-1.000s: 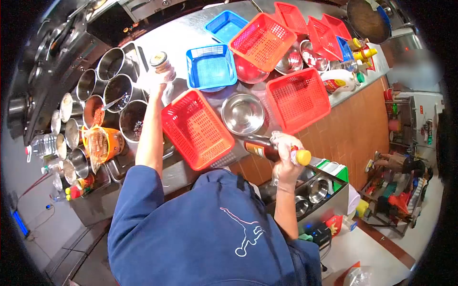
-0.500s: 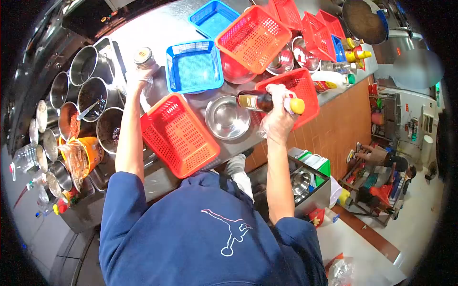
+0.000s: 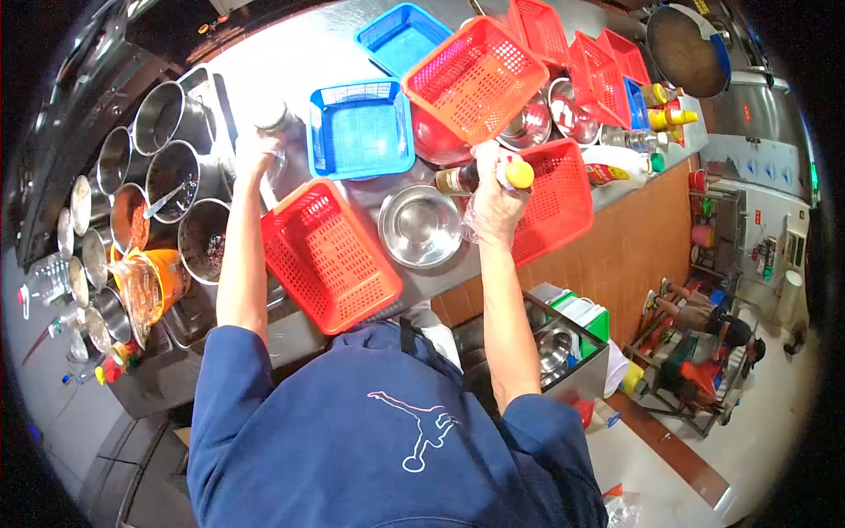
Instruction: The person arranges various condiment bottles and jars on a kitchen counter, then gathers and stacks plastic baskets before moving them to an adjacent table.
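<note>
Bottle [image 3: 456, 181], one, dark, yellow-capped: clasped in the right hand [image 3: 495, 209], tilted, held over the surface [image 3: 290, 66] by the far-right rim of the bowl [image 3: 420, 226]. A second ago it was out past the surface's front edge, nearer the person than the bowl; it has since travelled inward. Jar [image 3: 271, 116], one, glare-washed: gripped in the left hand [image 3: 254, 157], beside a blue basket, little shifted. Consequence, as judged: no hand is free. Counts: bowl at front edge, one; red baskets [image 3: 333, 260], six; blue baskets [image 3: 361, 136], two, plus a blue piece [image 3: 635, 103], partly hidden, toward the right edge.
</note>
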Motion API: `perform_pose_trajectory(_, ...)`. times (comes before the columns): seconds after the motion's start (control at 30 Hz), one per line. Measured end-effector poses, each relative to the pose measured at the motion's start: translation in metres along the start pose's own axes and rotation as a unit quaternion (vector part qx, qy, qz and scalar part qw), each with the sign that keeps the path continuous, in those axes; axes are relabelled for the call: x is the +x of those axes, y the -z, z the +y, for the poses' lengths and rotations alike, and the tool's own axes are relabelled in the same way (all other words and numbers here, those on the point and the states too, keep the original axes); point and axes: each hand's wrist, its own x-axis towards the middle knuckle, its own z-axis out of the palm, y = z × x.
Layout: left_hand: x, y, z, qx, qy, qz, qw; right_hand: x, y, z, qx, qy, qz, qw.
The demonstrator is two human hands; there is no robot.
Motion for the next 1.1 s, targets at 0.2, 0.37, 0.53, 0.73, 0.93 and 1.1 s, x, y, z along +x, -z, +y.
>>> perform_pose_trajectory(0.2, -0.011, 0.025, -0.003, 0.017, 0.072, -0.109, 0.991, 0.009, 0.000, 0.001, -0.032, 0.023, -0.041, 0.998)
perform_pose_trajectory(0.37, -0.053, 0.032, -0.029, 0.027, 0.003, 0.038, 0.999, 0.015, 0.004, 0.024, -0.039, 0.060, -0.068, 0.995)
perform_pose_trajectory(0.53, -0.106, 0.067, 0.014, 0.057, 0.042, 0.049, 0.996, 0.018, 0.004, 0.042, -0.033, 0.125, -0.097, 0.987)
perform_pose_trajectory(0.73, -0.135, 0.058, 0.001, -0.188, -0.051, 0.147, 0.970, 0.020, 0.006, 0.053, -0.008, 0.084, -0.086, 0.993)
perform_pose_trajectory(0.93, -0.205, 0.051, 0.100, -0.105, -0.354, 0.043, 0.928, 0.018, 0.001, 0.057, -0.024, 0.082, -0.048, 0.995)
perform_pose_trajectory(1.1, -0.255, -0.034, 0.155, -0.050, -0.450, -0.133, 0.882, 0.019, 0.002, 0.064, -0.029, 0.074, -0.036, 0.996)
